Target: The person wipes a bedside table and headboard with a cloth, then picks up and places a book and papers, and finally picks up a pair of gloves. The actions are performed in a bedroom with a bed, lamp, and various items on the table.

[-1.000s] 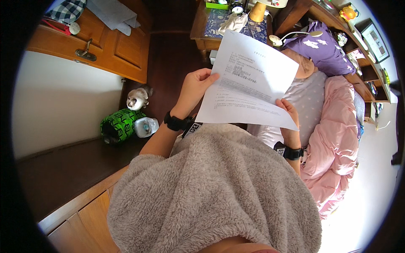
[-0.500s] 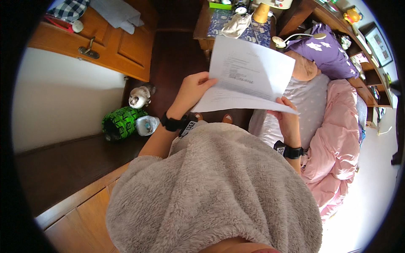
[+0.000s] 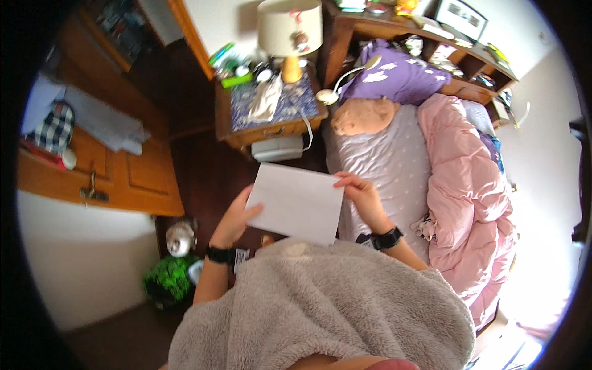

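A white sheet of paper (image 3: 295, 203), its blank face up, is held level in front of my body. It looks folded to about half size. My left hand (image 3: 236, 217) is closed on its left edge, thumb lying on top. At its upper right corner, my right hand (image 3: 362, 198) pinches the paper between thumb and fingers. Black bands circle both wrists. Below the paper, my torso is covered in grey-brown fleece (image 3: 320, 302).
Ahead is a nightstand (image 3: 240, 140) with a lamp (image 3: 290, 28). A bed with a pink quilt (image 3: 462, 209), purple pillow (image 3: 394, 71) and tan plush (image 3: 365, 116) lies right. Left are a wooden door (image 3: 142, 176), a grey-and-white cat (image 3: 181, 238) and a green patterned object (image 3: 166, 282).
The printed sheet, earlier partly opened out with text showing, now looks folded and shows a blank face. My hands have come lower and nearer, and the view has tipped up toward the nightstand.
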The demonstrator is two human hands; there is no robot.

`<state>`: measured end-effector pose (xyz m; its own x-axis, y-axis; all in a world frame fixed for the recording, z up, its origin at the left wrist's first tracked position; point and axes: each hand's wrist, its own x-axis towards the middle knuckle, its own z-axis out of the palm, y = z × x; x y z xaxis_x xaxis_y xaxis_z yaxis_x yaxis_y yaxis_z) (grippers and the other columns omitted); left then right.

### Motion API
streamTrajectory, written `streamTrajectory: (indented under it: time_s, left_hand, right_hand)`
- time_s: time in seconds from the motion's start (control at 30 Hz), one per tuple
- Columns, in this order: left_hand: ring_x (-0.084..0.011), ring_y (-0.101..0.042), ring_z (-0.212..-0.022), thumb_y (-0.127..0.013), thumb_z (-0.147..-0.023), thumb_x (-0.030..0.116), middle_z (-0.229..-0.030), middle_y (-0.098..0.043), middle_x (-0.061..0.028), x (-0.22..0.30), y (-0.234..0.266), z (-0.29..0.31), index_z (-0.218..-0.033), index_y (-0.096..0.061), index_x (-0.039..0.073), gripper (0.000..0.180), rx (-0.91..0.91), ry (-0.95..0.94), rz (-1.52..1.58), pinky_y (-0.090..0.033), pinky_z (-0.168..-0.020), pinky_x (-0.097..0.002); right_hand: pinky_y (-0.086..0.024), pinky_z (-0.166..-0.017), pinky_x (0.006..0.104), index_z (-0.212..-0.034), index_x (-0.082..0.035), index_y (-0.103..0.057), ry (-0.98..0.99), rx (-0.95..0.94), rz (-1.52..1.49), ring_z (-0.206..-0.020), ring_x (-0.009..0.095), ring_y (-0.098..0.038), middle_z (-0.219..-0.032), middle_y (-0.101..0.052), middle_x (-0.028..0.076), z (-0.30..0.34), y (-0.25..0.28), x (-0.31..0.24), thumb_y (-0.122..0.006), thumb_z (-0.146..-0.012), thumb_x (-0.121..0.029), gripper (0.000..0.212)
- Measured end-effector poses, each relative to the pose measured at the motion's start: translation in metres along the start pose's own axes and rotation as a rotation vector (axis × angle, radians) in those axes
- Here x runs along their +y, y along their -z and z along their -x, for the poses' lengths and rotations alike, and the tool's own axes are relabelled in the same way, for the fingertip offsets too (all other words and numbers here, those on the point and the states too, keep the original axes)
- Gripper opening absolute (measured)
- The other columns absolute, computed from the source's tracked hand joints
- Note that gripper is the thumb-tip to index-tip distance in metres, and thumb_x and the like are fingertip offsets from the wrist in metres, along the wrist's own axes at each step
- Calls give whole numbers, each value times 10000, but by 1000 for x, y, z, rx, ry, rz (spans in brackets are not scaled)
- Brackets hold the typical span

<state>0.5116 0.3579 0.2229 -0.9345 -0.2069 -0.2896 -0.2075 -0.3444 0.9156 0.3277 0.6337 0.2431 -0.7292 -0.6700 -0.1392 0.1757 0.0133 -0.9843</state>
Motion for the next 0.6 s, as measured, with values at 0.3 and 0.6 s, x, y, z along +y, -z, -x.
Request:
streamTrajectory:
  time_s: [0.3, 0.6]
  left_hand:
    - [-169, -533, -1130, -599, -967, 135, -1229, -575, -96, -18, -16, -28, -1314, -441, -22, 413, 59, -179, -226, -419, -995, -316]
    - [-360, -432, -1326, -693, -881, 232, -1420, -468, -202, 26, 22, -42, -1437, -396, 19, 666, 234, -133, -1178, -361, -1098, -412]
  right_hand:
    - [-503, -892, 327, -1339, -24, -530, -287, -89, -26, -1073, 190, -622, -1159, -660, 64, 6, -20, 16, -515, -1017, -370, 473]
    - [-525, -605, 459, -1048, -59, -610, 249, -102, 1149, -704, 365, -665, -738, -659, 178, -40, 10, 15, -560, -954, -214, 188]
